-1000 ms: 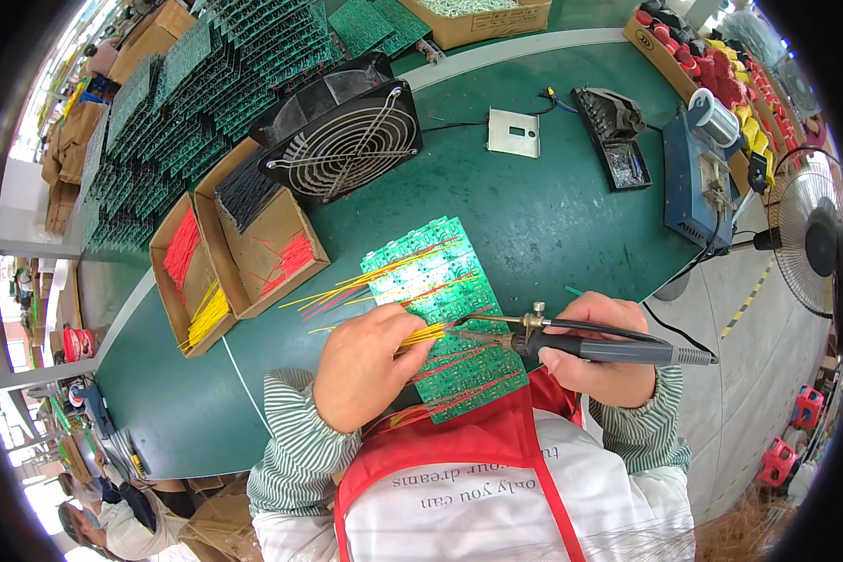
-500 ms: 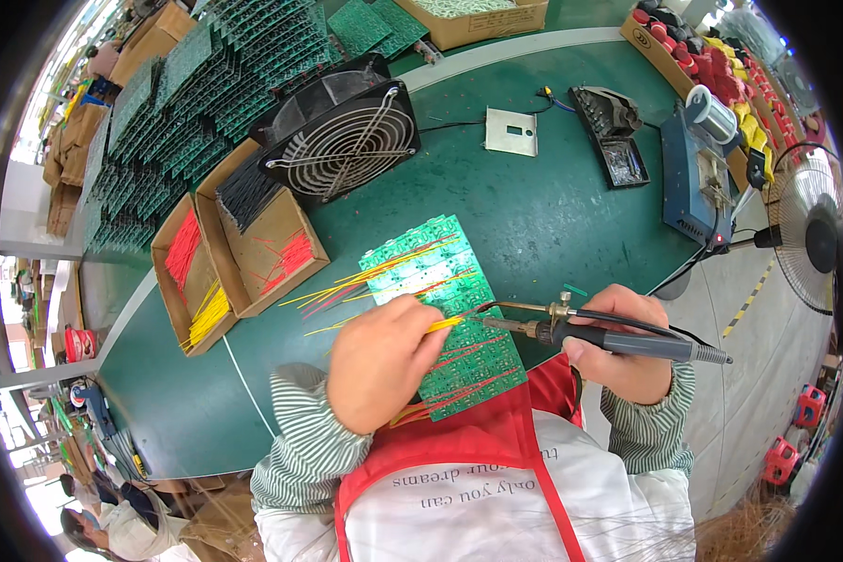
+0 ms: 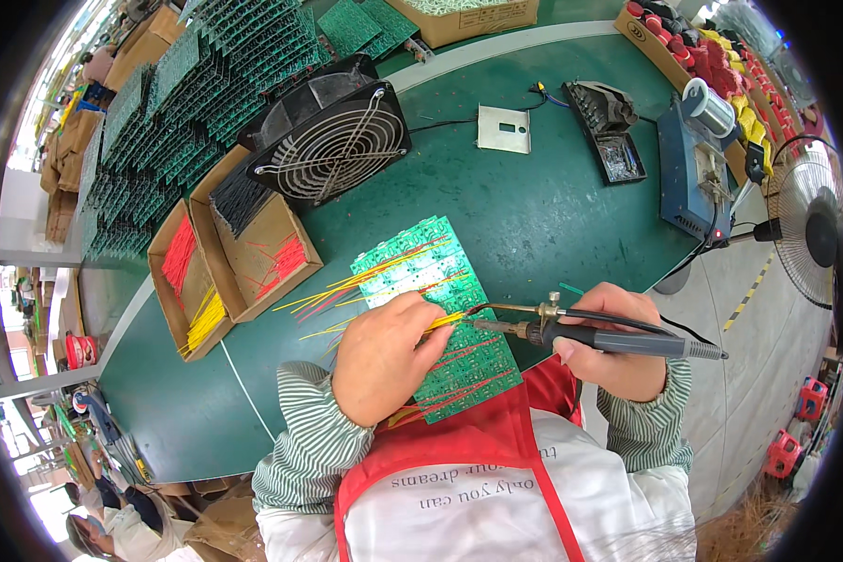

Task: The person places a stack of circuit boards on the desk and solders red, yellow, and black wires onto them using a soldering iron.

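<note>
A green circuit board panel point(image 3: 478, 369) lies at the table's near edge, with red and yellow wires across it. Over its left part is my left hand point(image 3: 384, 354), pinching a small bundle of yellow wires point(image 3: 445, 320) whose ends point right onto the board. My right hand point(image 3: 618, 345) grips a soldering iron point(image 3: 618, 339) with a dark grey handle and a thin brass feed tube fixed along it. The iron's tip and the tube's end meet the board close by the yellow wire ends. Exact contact at the tip is too small to tell.
Cardboard trays point(image 3: 302, 277) of red, yellow and black wires stand left, beside a black fan point(image 3: 337, 140) and stacked circuit boards point(image 3: 159, 140). At the back lie a metal plate point(image 3: 503, 129) and a black box point(image 3: 618, 159). A blue soldering station point(image 3: 688, 178) with a solder spool point(image 3: 708, 108) stands right.
The whole view has shifted slightly. Both hands keep their holds on the yellow wires and the soldering iron, and the iron's tip stays by the wire ends.
</note>
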Action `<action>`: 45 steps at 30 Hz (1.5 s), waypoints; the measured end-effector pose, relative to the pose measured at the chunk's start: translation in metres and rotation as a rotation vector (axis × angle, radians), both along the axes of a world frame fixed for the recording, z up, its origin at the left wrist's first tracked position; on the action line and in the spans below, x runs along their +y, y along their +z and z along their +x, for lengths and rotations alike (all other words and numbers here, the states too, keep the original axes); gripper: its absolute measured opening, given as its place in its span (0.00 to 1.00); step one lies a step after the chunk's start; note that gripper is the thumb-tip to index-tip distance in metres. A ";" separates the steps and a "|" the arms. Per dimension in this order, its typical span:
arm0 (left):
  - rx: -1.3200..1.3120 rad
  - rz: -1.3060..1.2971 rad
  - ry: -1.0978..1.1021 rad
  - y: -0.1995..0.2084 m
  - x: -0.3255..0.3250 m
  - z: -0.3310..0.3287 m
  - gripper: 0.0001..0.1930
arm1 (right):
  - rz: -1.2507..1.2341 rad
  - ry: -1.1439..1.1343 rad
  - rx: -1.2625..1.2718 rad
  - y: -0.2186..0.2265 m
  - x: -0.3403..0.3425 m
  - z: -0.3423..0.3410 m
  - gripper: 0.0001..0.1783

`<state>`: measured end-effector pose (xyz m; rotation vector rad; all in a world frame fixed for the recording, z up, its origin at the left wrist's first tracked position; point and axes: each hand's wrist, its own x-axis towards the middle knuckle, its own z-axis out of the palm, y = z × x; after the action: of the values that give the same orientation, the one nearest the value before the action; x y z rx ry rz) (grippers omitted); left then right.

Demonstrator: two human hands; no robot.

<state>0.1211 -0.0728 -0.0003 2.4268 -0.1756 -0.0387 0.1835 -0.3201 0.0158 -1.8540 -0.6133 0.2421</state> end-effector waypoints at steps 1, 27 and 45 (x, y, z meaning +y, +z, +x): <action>-0.001 -0.001 0.002 0.000 0.000 0.000 0.07 | 0.023 -0.012 0.046 0.001 -0.002 0.000 0.11; -0.019 -0.038 0.003 -0.003 -0.017 0.013 0.07 | 0.002 -0.087 0.059 0.008 -0.021 0.002 0.11; -0.050 -0.024 0.020 -0.006 -0.021 0.013 0.07 | 0.012 -0.115 0.023 0.006 -0.021 0.002 0.12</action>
<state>0.1346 -0.0939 -0.0059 2.4062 -0.1727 0.0326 0.1855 -0.3409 0.0222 -1.8654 -0.4900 0.1830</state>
